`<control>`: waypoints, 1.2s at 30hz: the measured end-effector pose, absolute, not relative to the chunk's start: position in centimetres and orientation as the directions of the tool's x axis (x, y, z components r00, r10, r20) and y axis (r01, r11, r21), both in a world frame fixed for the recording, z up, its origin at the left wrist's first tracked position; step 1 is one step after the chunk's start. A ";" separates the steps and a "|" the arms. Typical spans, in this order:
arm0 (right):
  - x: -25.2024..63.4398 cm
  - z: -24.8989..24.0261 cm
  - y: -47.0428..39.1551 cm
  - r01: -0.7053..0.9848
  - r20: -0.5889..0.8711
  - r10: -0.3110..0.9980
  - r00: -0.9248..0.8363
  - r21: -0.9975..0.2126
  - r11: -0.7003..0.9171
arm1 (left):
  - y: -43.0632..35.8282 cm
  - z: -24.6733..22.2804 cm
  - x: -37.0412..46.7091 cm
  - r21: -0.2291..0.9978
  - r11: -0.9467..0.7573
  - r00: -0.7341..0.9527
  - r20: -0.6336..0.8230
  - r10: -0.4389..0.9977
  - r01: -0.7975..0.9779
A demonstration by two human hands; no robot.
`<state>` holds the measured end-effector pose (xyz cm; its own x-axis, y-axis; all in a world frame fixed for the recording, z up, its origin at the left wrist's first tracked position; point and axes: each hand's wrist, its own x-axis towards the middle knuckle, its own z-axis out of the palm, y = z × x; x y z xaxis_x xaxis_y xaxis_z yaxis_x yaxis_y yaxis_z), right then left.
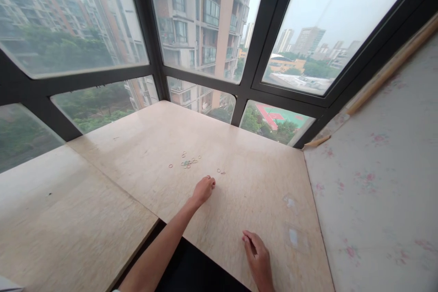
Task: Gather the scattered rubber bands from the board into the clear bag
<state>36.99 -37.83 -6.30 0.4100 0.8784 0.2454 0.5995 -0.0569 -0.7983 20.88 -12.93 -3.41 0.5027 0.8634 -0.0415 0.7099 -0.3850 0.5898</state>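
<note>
My left hand [204, 189] is over the middle of the pale stone sill [239, 159], its fingers curled together; what they hold, if anything, is too small to make out. Just beyond it lie two small rings [219, 170], side by side. A loose pile of several thin coloured rings [189, 163] rests farther back to the left, with a single reddish ring [170, 166] apart from it. Near the front edge, my right hand [255, 248] has thumb and fingertips pressed together, and nothing can be made out between them.
Dark window frames [201, 76] border the back of the sill. At the right stands a flowered wall [369, 182]. Two clear, flat pieces with whitish centres [293, 237] lie near it. A seam crosses the sill at the left, and a dark gap [195, 264] opens in front.
</note>
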 end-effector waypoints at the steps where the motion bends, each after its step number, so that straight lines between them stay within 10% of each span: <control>1: 37.0 -6.3 -37.8 0.600 0.245 0.878 0.412 -0.798 -0.058 | -12.4 -3.4 20.2 0.607 -0.361 0.480 -0.040 0.876 0.708; 18: 37.0 -6.9 -38.1 0.619 0.219 0.881 0.419 -0.778 -0.102 | -7.3 -2.3 7.0 0.915 0.067 0.204 -0.160 0.966 0.399; 36: 36.7 -6.2 -37.9 0.622 0.231 0.870 0.436 -0.776 -0.106 | -5.5 0.1 1.8 0.606 0.116 -0.022 -0.161 0.987 0.787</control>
